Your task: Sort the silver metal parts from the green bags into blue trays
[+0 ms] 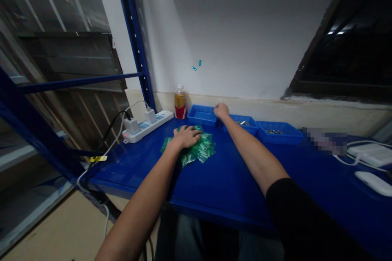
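Note:
My left hand [187, 136] lies palm down on a pile of small green plastic bags [200, 150] on the blue table [232, 179], fingers curled over the bags. My right hand [221, 110] reaches far forward to the rim between two blue bins, the left bin [202, 115] and the middle bin [245, 124]. Its fingers are curled in a loose fist; what they hold, if anything, is hidden. The middle bin holds a few small metal parts.
A third blue bin [277, 132] with small parts stands to the right. A bottle with a red label [180, 103] and a white power strip [147, 125] with chargers sit at the back left. White devices and cables [370, 159] lie at the right. Blue shelf posts [134, 36] rise on the left.

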`<state>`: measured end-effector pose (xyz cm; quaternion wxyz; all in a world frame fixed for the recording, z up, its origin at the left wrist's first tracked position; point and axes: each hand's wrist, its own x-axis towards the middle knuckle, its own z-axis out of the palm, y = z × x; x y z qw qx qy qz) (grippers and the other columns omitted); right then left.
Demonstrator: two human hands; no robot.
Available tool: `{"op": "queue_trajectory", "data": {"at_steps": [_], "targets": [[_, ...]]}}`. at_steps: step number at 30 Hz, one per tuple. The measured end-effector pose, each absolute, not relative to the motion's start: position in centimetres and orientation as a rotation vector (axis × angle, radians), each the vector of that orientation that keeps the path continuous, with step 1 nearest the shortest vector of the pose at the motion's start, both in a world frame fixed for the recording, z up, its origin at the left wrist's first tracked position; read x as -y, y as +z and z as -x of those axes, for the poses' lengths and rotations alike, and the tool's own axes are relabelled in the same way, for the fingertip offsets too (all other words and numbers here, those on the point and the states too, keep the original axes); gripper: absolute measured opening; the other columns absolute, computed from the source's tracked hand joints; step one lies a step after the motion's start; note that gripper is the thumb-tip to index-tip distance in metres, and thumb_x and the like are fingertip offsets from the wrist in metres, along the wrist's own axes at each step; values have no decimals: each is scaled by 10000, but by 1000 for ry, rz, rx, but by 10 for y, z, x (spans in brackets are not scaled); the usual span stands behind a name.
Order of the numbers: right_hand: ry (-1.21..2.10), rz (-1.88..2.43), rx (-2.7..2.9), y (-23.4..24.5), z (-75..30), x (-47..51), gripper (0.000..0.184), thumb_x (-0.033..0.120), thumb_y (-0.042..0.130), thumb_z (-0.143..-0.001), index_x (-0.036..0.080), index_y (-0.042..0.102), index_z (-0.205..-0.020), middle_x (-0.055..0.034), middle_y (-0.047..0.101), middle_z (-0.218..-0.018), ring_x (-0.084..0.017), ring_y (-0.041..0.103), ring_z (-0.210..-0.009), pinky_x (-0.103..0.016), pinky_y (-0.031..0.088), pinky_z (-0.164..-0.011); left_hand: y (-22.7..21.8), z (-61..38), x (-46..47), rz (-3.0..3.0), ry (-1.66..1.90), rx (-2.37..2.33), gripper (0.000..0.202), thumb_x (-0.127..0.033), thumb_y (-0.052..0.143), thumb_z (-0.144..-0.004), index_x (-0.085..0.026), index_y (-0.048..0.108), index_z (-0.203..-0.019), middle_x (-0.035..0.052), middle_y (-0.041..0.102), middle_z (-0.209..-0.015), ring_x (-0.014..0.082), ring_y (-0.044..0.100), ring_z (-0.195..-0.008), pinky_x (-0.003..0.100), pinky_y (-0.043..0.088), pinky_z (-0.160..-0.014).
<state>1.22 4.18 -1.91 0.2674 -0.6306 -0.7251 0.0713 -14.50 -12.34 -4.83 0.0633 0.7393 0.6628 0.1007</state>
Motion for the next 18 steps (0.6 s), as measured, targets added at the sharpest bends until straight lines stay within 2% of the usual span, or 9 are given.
{"op": "queue_trajectory", "data": {"at_steps": [2, 5, 7, 10, 12, 14, 16, 18], "targets": [[165, 1716, 2003, -15, -10, -43, 268, 335, 558, -892, 143, 580, -1078, -70, 599, -1076, -186, 597, -943, -380, 506, -810, -49, 144, 124, -2249, 346, -2011, 394, -524, 345, -866, -463, 558, -1192, -13, 469, -1390, 384, 312, -1297, 695, 190, -957], [78, 1681, 2078, -5, -17, -36, 297, 348, 543, -896, 134, 572, -1099, -87, 597, -1102, -202, 586, -983, -397, 484, -843, -50, 142, 125, -2236, 434, -2052, 344, -465, 393, -861, -435, 613, -1125, -4, 527, -1332, 377, 331, -1282, 731, 88, -965], [-13, 1621, 2127, -1, -33, -22, 313, 334, 503, -911, 117, 564, -1128, -126, 588, -1137, -227, 555, -1055, -389, 442, -898, -49, 139, 128, -2212, 531, -2092, 309, -411, 446, -846, -384, 654, -1074, 28, 561, -1289, 386, 322, -1281, 745, 17, -960], [-149, 1514, 2211, -6, -70, 14, 328, 314, 458, -915, 107, 565, -1147, -164, 576, -1163, -262, 496, -1135, -372, 376, -956, -42, 130, 136, -2173, 753, -2115, 291, -310, 485, -832, -300, 674, -1054, 77, 560, -1276, 377, 285, -1301, 707, -29, -1000], [-217, 1468, 2265, -18, -95, 42, 334, 328, 487, -891, 112, 577, -1130, -166, 577, -1151, -295, 477, -1136, -400, 366, -948, -34, 119, 139, -2153, 903, -2041, 293, -296, 493, -833, -270, 668, -1067, 85, 561, -1266, 348, 341, -1273, 645, 57, -1054], [-268, 1444, 2306, -31, -113, 64, 338, 319, 546, -851, 110, 582, -1115, -176, 571, -1142, -323, 467, -1122, -427, 366, -925, -27, 103, 136, -2127, 1032, -1902, 286, -313, 519, -826, -251, 667, -1063, 74, 581, -1231, 299, 436, -1208, 527, 205, -1081], [-304, 1438, 2321, -42, -121, 76, 318, 261, 572, -826, 101, 580, -1100, -192, 559, -1138, -334, 466, -1098, -445, 366, -900, -22, 82, 126, -2057, 1155, -1759, 278, -312, 558, -808, -226, 669, -1048, 64, 603, -1197, 253, 499, -1153, 397, 310, -1057], [-328, 1430, 2317, -49, -122, 78, 266, 198, 545, -829, 95, 580, -1072, -201, 551, -1123, -328, 469, -1074, -447, 367, -878, -21, 60, 110, -1909, 1285, -1658, 286, -304, 576, -803, -186, 659, -1050, 80, 620, -1172, 239, 530, -1125, 341, 349, -1027]]}}
